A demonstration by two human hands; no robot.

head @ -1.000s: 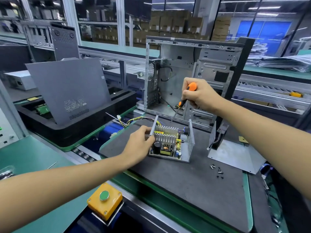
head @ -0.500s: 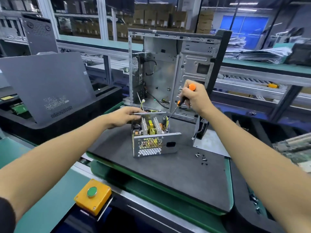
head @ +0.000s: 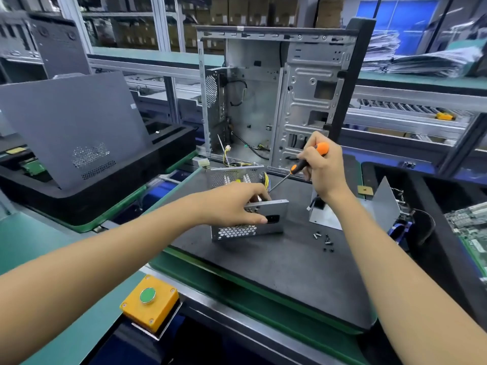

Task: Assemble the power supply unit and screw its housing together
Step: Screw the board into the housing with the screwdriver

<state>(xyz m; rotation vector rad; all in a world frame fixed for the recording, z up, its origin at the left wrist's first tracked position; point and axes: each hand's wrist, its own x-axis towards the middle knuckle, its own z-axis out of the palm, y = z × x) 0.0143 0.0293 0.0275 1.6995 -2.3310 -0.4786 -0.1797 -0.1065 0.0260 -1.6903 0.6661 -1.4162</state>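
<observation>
On mat [head: 276, 270], left hand [head: 232, 206] gripping housing [head: 274, 219], seemingly.

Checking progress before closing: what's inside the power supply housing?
Through the open top of the power supply housing: yellow wires and component tops. The left hand and near wall hide the rest.

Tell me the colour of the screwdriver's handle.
Orange and black screwdriver, gripped by the right hand; head view.

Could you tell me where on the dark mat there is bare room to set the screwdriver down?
The dark mat is bare along its near edge, in front of the power supply unit and the loose screws. It is crowded farther back, around the bent metal cover and the computer case.
</observation>
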